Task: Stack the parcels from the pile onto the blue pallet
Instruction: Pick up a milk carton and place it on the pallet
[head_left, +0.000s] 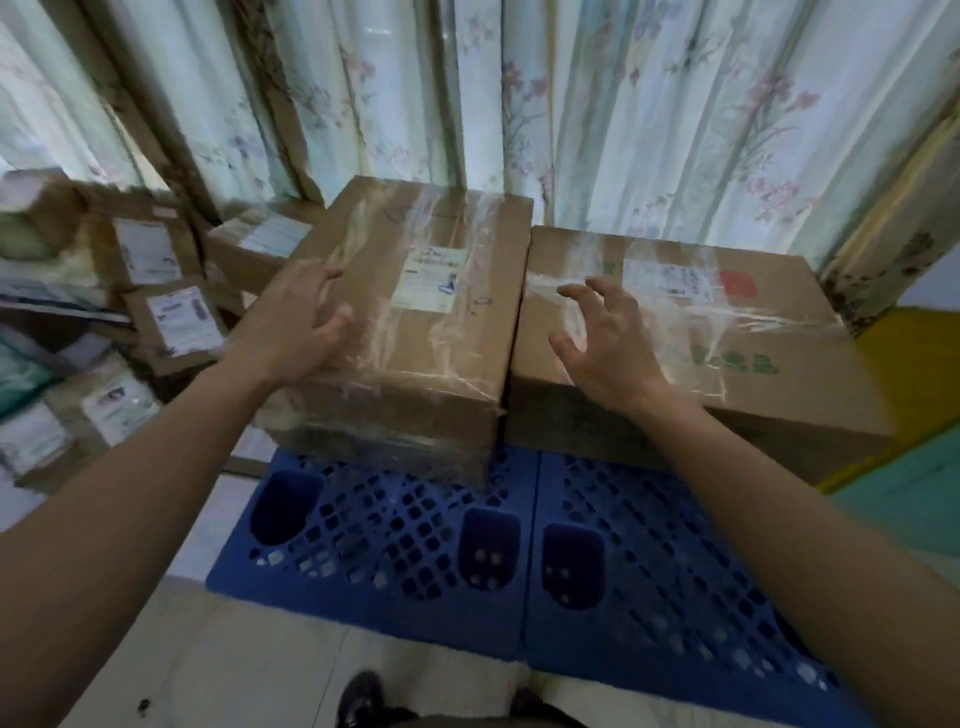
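Observation:
Two taped cardboard parcels stand side by side at the back of the blue pallet (395, 551). The left parcel (431, 338) carries a white label; the wider right parcel (737, 332) has a red sticker and green print. My left hand (306, 327) lies flat against the left parcel's left top edge, fingers spread. My right hand (602, 343) hovers with curled, spread fingers over the seam between the two parcels, above the right parcel's left end, holding nothing. The pile of smaller labelled parcels (166, 317) sits to the left on the floor.
Floral curtains (623, 114) hang right behind the pallet. A yellow and green surface (914, 415) borders the pallet on the right. The front half of the pallet shows bare grid. My shoe tips (363, 696) stand on pale floor in front.

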